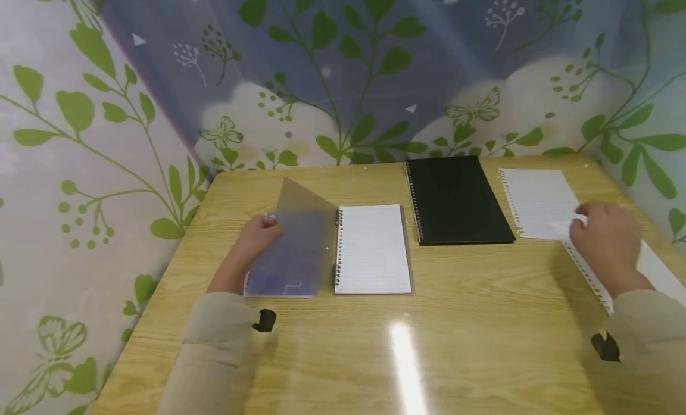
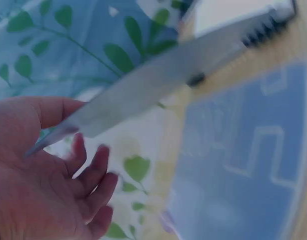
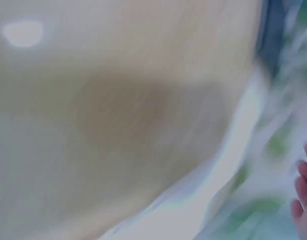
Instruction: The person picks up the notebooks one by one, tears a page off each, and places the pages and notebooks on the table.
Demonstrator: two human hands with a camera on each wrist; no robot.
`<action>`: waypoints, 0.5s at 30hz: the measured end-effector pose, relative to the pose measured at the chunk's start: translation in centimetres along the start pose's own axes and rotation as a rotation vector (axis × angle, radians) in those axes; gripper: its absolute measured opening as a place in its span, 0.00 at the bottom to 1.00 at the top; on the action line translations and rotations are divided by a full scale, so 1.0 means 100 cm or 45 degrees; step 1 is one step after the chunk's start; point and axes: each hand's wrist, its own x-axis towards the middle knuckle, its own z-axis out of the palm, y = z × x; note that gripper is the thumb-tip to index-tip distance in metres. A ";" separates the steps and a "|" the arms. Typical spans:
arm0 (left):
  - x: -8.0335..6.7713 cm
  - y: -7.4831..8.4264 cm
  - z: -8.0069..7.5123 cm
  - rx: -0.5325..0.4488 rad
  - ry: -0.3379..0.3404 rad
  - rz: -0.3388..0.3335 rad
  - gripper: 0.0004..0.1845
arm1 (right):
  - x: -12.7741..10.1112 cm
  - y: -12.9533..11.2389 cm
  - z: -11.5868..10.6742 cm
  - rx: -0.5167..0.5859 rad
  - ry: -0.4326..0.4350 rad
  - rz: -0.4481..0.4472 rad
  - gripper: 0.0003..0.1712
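A ring-bound notebook (image 1: pixel 372 251) with ruled white pages lies open on the table. Its translucent cover (image 1: pixel 305 200) is raised to the left, and my left hand (image 1: pixel 257 236) holds it by the free edge. In the left wrist view the cover (image 2: pixel 138 87) runs between thumb and fingers, the other fingers loosely bent. Partly behind it lies a blue-purple notebook (image 1: pixel 262 275). At the far right my right hand (image 1: pixel 608 242) is over two loose ruled sheets, an upper one (image 1: pixel 538 200) and a lower one (image 1: pixel 661 278); its fingers are loosely curled with nothing visible in them.
A black spiral notebook (image 1: pixel 458 200) lies closed between the ring-bound notebook and the loose sheets. The wooden table (image 1: pixel 343 355) meets leaf-patterned walls (image 1: pixel 343 75) at its back and sides. A bright light reflection crosses the table front.
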 end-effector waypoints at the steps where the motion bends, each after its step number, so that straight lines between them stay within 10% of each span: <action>1: -0.002 0.005 0.001 -0.082 -0.047 0.033 0.17 | 0.005 -0.018 0.001 0.032 -0.023 -0.092 0.14; 8: -0.019 0.038 0.015 -0.329 -0.352 0.233 0.32 | 0.019 -0.143 0.010 0.340 -0.445 -0.467 0.17; 15: -0.037 0.062 0.044 -0.228 -0.499 0.346 0.37 | 0.012 -0.228 0.016 0.668 -0.822 -0.411 0.32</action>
